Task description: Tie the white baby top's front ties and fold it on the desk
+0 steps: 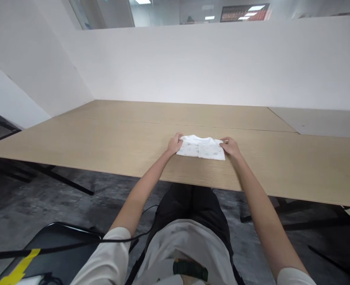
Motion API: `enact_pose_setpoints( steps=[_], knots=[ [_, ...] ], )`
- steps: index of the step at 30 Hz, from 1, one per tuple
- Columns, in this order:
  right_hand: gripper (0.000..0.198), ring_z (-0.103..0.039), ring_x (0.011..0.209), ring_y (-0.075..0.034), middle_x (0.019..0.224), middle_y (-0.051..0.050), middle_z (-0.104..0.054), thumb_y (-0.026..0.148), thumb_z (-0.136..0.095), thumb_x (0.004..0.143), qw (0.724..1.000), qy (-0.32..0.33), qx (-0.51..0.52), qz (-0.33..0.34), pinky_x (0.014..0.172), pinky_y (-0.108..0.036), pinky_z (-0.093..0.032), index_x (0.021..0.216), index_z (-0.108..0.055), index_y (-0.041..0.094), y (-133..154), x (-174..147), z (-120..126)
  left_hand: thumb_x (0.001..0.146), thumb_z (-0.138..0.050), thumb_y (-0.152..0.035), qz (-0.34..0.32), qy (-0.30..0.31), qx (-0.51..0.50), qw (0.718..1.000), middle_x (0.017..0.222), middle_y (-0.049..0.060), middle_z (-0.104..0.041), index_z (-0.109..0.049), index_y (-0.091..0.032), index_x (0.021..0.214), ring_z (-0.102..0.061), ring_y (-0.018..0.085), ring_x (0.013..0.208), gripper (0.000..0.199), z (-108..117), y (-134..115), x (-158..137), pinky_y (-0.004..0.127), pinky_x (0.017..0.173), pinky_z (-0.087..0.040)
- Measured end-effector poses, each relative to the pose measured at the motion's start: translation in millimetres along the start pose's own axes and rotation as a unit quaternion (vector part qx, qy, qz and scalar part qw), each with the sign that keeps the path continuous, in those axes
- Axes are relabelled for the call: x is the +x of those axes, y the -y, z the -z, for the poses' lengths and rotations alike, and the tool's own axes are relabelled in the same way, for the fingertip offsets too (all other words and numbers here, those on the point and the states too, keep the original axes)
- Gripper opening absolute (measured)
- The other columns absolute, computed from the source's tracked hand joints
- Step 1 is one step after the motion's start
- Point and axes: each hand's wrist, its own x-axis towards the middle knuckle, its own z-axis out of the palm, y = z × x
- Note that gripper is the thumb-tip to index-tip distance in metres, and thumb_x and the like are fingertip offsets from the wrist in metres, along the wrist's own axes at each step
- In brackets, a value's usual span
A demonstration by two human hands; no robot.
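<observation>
A small white garment (201,148) with a faint print lies folded into a flat strip on the wooden table (118,138). Its neckline edge faces the far side, and a seam or opening runs down its middle. My left hand (175,144) pinches the upper left corner, thumb on top of the cloth. At the opposite upper corner, my right hand (230,146) has its thumb and fingers closed on the fabric. Whatever lies beneath the top layer is hidden.
A white wall (186,67) rises behind the table, with glass above it. A grey panel (329,120) adjoins the tabletop at the right. Down at the left are a black chair (70,233) and a black cable (118,240) crossing over my left sleeve.
</observation>
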Motion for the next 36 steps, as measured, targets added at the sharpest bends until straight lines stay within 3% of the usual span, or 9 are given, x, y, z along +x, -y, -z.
enact_pose_setpoints(
  steps=[6,10,18,22,26,31,36],
  knots=[
    [0.03,-0.058,0.068,-0.018,0.073,-0.006,-0.064,0.023,-0.057,0.074,0.994,-0.072,0.033,0.071,0.068,-0.028,-0.045,0.101,-0.064,0.012,2.9,-4.2,-6.7,0.075,-0.055,-0.019,0.025,-0.036,-0.129,0.991,0.093,0.012,-0.068,-0.05,-0.01,0.124,-0.063,0.02,0.083,0.05,1.2,6.1,1.3,0.033,0.078,-0.049],
    [0.032,-0.06,0.072,-0.017,0.081,-0.009,-0.066,0.027,-0.055,0.078,0.986,-0.118,0.065,0.098,0.069,-0.027,-0.046,0.106,-0.061,0.011,5.6,-6.2,-12.5,0.077,-0.056,-0.023,0.021,-0.066,-0.16,0.985,0.091,0.011,-0.068,-0.05,-0.011,0.123,-0.064,0.019,0.081,0.048,0.2,6.6,-1.2,0.031,0.076,-0.05],
    [0.029,-0.061,0.072,-0.021,0.081,-0.011,-0.07,0.037,-0.059,0.078,0.986,-0.158,-0.034,0.033,0.068,-0.031,-0.044,0.09,-0.068,0.012,-4.8,-3.8,-1.8,0.081,-0.054,-0.02,0.067,-0.119,-0.02,0.99,0.097,0.009,-0.071,-0.058,-0.014,0.116,-0.064,0.016,0.086,0.036,3.0,5.9,-1.2,0.029,0.085,-0.049],
    [0.033,-0.06,0.067,-0.02,0.075,-0.01,-0.07,0.043,-0.059,0.078,0.991,-0.126,-0.027,0.033,0.064,-0.03,-0.043,0.083,-0.07,0.012,-8.6,-6.0,4.4,0.086,-0.05,-0.031,0.042,-0.063,0.033,0.997,0.108,0.008,-0.07,-0.068,-0.017,0.105,-0.063,0.019,0.1,0.029,6.3,0.7,-5.3,0.031,0.092,-0.046],
    [0.028,-0.061,0.067,-0.02,0.074,-0.008,-0.07,0.038,-0.063,0.075,0.996,-0.067,-0.019,0.05,0.063,-0.029,-0.042,0.083,-0.071,0.013,-8.1,-7.4,1.3,0.085,-0.053,-0.037,0.005,-0.012,0.093,0.996,0.114,0.008,-0.068,-0.07,-0.019,0.103,-0.059,0.022,0.109,0.031,8.4,-4.9,-8.7,0.036,0.101,-0.04],
    [0.026,-0.063,0.07,-0.019,0.076,-0.007,-0.07,0.034,-0.063,0.071,0.997,-0.049,0.008,0.063,0.067,-0.029,-0.045,0.085,-0.071,0.014,-12.4,-5.2,-3.3,0.08,-0.06,-0.03,0.004,-0.009,0.082,0.997,0.116,0.006,-0.066,-0.066,-0.02,0.101,-0.057,0.021,0.111,0.024,8.3,-4.8,-9.0,0.036,0.102,-0.04],
    [0.025,-0.064,0.073,-0.02,0.08,-0.009,-0.071,0.028,-0.06,0.071,0.996,-0.046,0.014,0.08,0.071,-0.031,-0.049,0.088,-0.07,0.013,-12.7,-4.9,-4.6,0.081,-0.057,-0.03,0.035,-0.018,0.025,0.999,0.106,0.006,-0.069,-0.063,-0.019,0.098,-0.062,0.019,0.099,0.021,5.7,-0.3,-6.6,0.034,0.092,-0.046]
  ],
)
